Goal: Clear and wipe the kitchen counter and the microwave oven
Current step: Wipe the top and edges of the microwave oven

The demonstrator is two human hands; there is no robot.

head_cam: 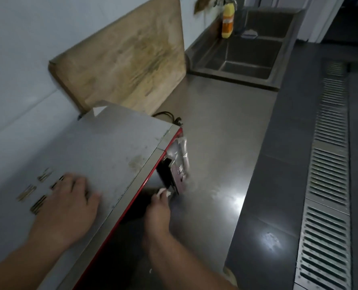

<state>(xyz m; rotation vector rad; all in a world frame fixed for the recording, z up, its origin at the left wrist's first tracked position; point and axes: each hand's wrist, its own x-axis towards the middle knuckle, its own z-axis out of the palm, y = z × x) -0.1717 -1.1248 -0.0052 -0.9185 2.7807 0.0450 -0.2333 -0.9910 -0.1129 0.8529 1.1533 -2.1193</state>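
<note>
steel worktop [226,126] mostly bare. microwave oven [102,155] at its left end, long axis along wall. left hand [67,204] flat, open on oven top. right hand [158,212] nearer door face, pinching white cloth [163,192] against it.

Upper centre of the frame: large wooden cutting board [130,59], worn and stained, tilted back against the pale wall [27,49]. Upper right: steel double sink [247,51], with a yellow-and-orange bottle [228,21] upright at its far left corner, below a blurred tap. Small pale object [250,34] on the divider between basins. Coiled black cord [169,117] just below the board. Right side: dark floor [278,164] with a long metal drain grate [328,174].
</note>
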